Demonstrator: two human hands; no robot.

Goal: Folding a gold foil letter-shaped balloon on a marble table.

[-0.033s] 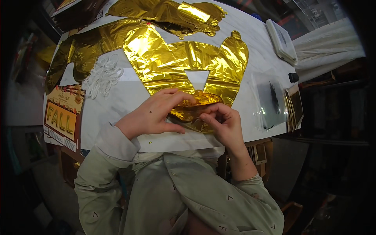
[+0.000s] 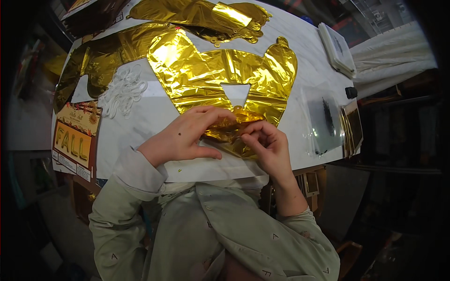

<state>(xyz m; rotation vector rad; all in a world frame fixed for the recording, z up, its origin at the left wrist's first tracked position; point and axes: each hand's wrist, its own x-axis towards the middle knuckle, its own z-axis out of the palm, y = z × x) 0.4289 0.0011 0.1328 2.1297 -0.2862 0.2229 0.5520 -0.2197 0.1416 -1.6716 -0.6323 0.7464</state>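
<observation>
A flat gold foil balloon (image 2: 206,70) with a triangular hole lies in front of me, its two broad legs pointing away. Its near end is folded up into a crumpled flap between my hands. My left hand (image 2: 185,133) rests over the left side of that flap, fingers laid on the foil and thumb stretched out apart from it. With thumb and forefinger, my right hand (image 2: 267,143) pinches the flap's right edge. A small round tab shows at the fold just below the hole. The tips of some right-hand fingers are hidden.
More gold foil balloons (image 2: 187,14) lie at the far edge, and another (image 2: 108,51) at the left. White string (image 2: 124,91) is heaped beside a printed package (image 2: 75,140). On the right are a clear plastic sleeve (image 2: 323,122) and a white case (image 2: 337,49).
My right thumb and forefinger have shifted very slightly, and the folded foil flap between my hands has changed shape a little. My left hand stays in place.
</observation>
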